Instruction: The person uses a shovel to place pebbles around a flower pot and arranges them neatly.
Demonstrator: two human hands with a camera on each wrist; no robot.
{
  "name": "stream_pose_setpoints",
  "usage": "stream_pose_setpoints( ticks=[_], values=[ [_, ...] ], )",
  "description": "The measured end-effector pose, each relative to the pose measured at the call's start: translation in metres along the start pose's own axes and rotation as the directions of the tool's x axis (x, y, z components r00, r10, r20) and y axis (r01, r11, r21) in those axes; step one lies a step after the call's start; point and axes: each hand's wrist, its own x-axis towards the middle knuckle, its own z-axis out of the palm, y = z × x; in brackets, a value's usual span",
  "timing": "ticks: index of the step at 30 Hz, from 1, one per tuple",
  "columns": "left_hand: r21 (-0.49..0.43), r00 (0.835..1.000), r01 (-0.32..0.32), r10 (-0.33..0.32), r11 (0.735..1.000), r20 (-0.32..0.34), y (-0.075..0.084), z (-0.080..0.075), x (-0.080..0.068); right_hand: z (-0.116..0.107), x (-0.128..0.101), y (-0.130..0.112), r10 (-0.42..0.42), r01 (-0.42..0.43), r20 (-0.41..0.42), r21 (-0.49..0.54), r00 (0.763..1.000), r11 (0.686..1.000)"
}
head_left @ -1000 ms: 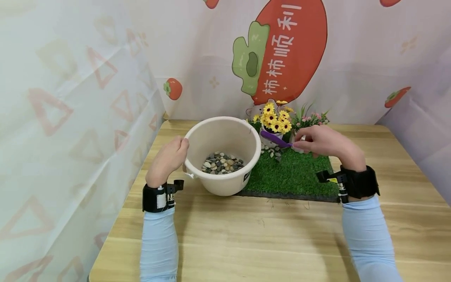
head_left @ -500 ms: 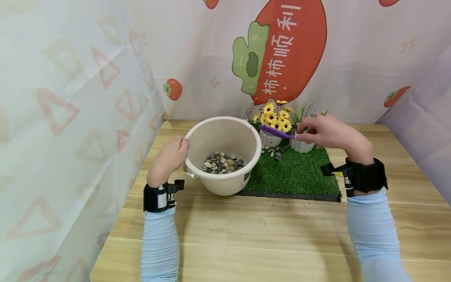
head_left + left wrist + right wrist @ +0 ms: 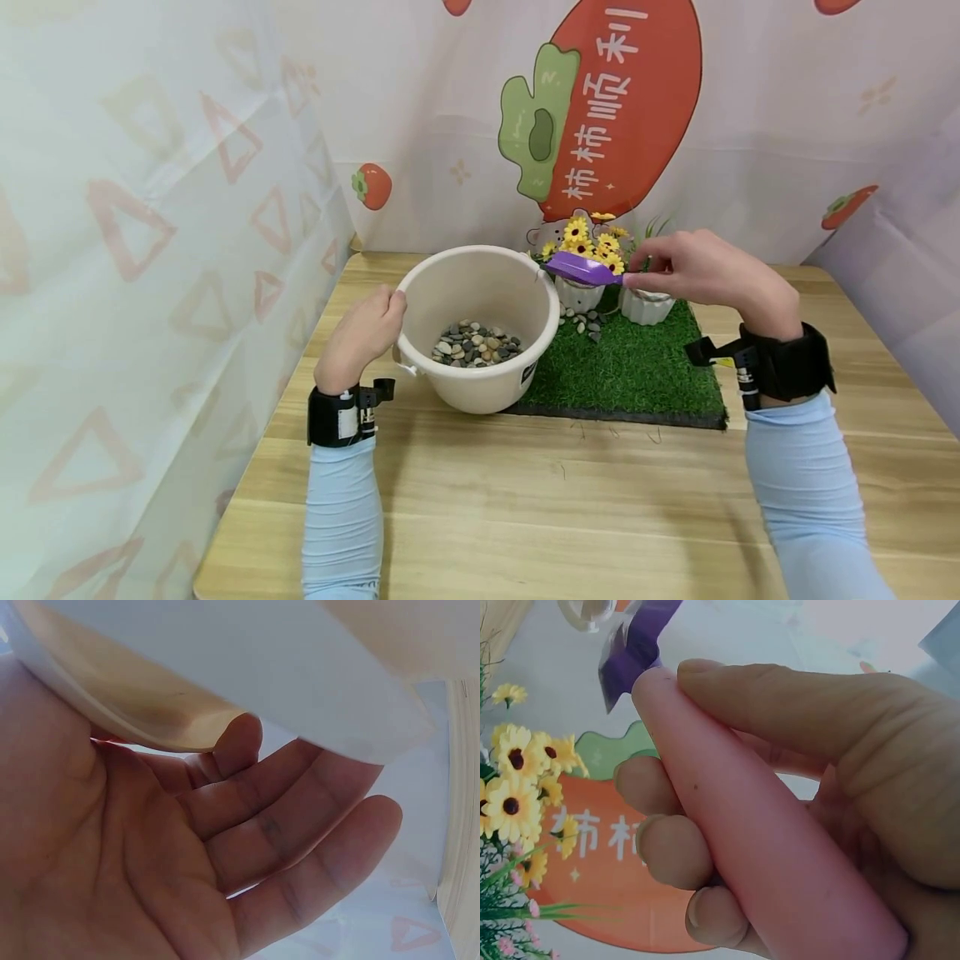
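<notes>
A cream bucket (image 3: 474,392) stands partly over the artificial turf, with a heap of pebbles (image 3: 478,343) inside. My left hand (image 3: 360,337) grips its left rim; in the left wrist view, the fingers (image 3: 300,825) curl beneath the rim. Raised beside the bucket's right side, my right hand (image 3: 701,267) holds a small garden trowel by its pink handle (image 3: 742,802). The purple blade (image 3: 579,267) points left towards the bucket's rim and overlaps the potted yellow flowers (image 3: 576,232) in the head view. The blade's contents are hidden in the right wrist view.
Green artificial turf (image 3: 630,375) covers part of the wooden table (image 3: 480,492). Two white flowerpots stand at its back, the right one (image 3: 647,307) partly behind my right hand. A few pebbles (image 3: 582,319) lie before the pots. Printed cloth (image 3: 435,108) hangs behind.
My right hand has risen, its wrist shifting right, and the trowel has risen with it. The blade has turned, showing more of its purple face. My left hand stays at the bucket's rim.
</notes>
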Motion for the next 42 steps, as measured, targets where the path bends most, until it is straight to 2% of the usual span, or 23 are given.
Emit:
stream_pose_setpoints(
  ticks=[7, 15, 25, 32, 39, 42],
  values=[
    [0.002, 1.0, 0.005, -0.005, 1.0, -0.002, -0.001, 0.0, 0.0, -0.003, 0.003, -0.012, -0.046, 0.046, -0.005, -0.009, 0.999, 0.999],
    [-0.007, 1.0, 0.017, -0.017, 1.0, 0.003, -0.004, -0.001, 0.0, 0.002, 0.013, -0.024, -0.048, 0.048, 0.038, -0.004, 0.998, 0.999],
    [-0.022, 1.0, 0.027, -0.026, 0.999, 0.017, -0.003, -0.001, -0.003, 0.011, 0.036, -0.037, -0.137, 0.142, 0.073, -0.06, 0.988, 0.988],
    [-0.047, 1.0, 0.004, -0.003, 0.999, 0.03, 0.001, 0.011, 0.004, 0.015, 0.053, -0.057, -0.24, 0.247, 0.077, -0.115, 0.968, 0.962],
    [-0.04, 0.999, -0.005, 0.006, 0.999, 0.032, -0.002, 0.007, 0.004, 0.018, 0.057, -0.091, -0.177, 0.203, 0.136, -0.214, 0.975, 0.955],
    [-0.028, 0.999, -0.008, 0.009, 1.0, 0.033, -0.003, 0.001, 0.002, 0.022, 0.058, -0.103, -0.178, 0.217, 0.171, -0.25, 0.969, 0.943]
  ],
)
